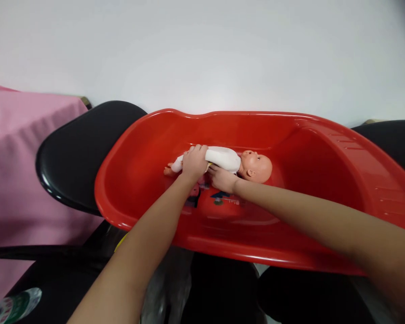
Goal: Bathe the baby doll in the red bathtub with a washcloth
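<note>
A baby doll (222,158) in white clothes lies on its back in a red baby bathtub (148,148), head to the right and bare feet to the left. My left hand (194,161) is closed over the doll around its hip, fingers wrapped across the white cloth. Lower down at the doll's near side, my right hand (222,179) has its fingers bent in against the clothing at the waist. A small yellow bit shows by those fingertips; its kind is unclear. The fingertips of my right hand are partly hidden.
Black chair seats (84,153) stand under and beside the tub. To the left hangs a pink cloth (16,171). A plastic bottle (16,306) with a green and red label lies at the lower left. Behind the tub rises a white wall (202,54).
</note>
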`<state>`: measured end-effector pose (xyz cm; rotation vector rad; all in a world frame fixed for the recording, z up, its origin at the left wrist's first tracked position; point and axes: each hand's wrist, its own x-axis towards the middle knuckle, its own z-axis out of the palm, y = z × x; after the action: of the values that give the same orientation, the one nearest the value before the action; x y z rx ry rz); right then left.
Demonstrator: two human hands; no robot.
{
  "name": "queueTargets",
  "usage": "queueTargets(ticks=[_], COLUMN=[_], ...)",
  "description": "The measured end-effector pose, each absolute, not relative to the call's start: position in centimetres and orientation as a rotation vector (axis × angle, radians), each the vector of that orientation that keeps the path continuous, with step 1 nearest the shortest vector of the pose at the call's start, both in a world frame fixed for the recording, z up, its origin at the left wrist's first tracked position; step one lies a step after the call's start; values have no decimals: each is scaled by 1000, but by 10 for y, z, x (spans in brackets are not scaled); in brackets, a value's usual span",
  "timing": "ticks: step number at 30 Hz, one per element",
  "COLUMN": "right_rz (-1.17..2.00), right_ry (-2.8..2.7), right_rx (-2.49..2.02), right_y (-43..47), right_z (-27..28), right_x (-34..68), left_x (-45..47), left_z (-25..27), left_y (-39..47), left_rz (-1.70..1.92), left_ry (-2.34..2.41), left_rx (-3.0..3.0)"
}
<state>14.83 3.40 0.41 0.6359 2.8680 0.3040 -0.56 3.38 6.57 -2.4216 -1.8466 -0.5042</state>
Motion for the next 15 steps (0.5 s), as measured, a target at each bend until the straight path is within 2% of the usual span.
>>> queueTargets(ticks=[4,9,15], right_rz=[743,670,649], right_ry=[2635,2655,2735], right_rx=[597,624,651], right_y=[11,-5,11], right_z=[0,6,18], right_x=[202,246,243], left_x=[-5,-7,-8], left_z=[65,65,63], left_y=[29,26,23], left_rz=[-516,-514,-429], left_ry=[-1824,-1793,-1608], left_rx=[-2423,-2418,-2460])
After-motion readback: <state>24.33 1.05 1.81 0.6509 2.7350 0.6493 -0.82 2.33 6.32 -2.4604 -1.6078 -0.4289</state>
